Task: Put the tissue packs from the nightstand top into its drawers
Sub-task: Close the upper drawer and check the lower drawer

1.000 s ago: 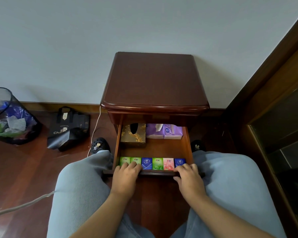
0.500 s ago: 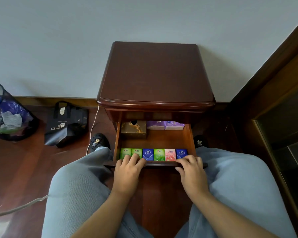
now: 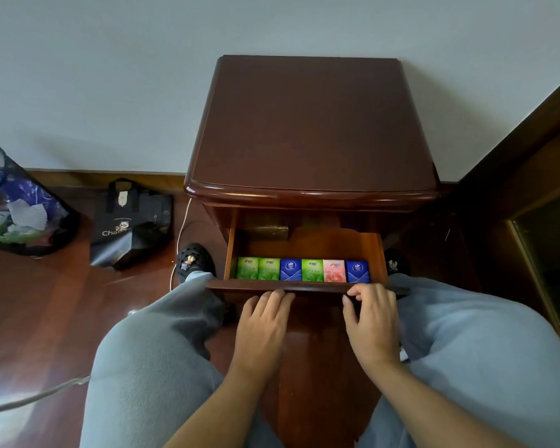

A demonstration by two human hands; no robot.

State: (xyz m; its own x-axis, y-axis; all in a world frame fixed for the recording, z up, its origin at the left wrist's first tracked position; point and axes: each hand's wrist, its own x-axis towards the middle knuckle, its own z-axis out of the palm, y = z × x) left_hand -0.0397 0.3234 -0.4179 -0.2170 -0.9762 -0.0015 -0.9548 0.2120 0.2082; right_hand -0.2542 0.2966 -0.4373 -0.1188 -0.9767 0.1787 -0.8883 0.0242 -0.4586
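Six small tissue packs (image 3: 303,270) stand in a tight row along the front edge inside the nightstand's open drawer (image 3: 307,288), touching side to side: from the left two green, one blue, one green, one pink and one blue. Behind them the drawer floor is bare wood, and at the back, half under the nightstand top (image 3: 311,124), sits a gold tissue box (image 3: 265,228) with something purple, dim in the shadow, just beside it to the right. The left hand (image 3: 262,328) lies palm down with its fingers (image 3: 272,299) held close together and nearly straight, their tips touching the drawer's front panel just below the green and blue packs. The right hand (image 3: 374,321) rests at the same front edge below the pink and blue packs, its fingers (image 3: 362,294) slightly curled and a little spread, tips at the rim; whether they grip the rim or only touch it cannot be told. The person crouches with both knees in light grey trousers (image 3: 149,367) on either side of the drawer, and a black shoe (image 3: 194,261) shows left of the nightstand on the reddish wooden floor (image 3: 46,302). Further left a black tote bag (image 3: 130,224) leans near the skirting board, with a white cable (image 3: 183,221) running down beside it, and a dark mesh wastebasket (image 3: 17,202) holding crumpled paper and plastic stands at the left edge.
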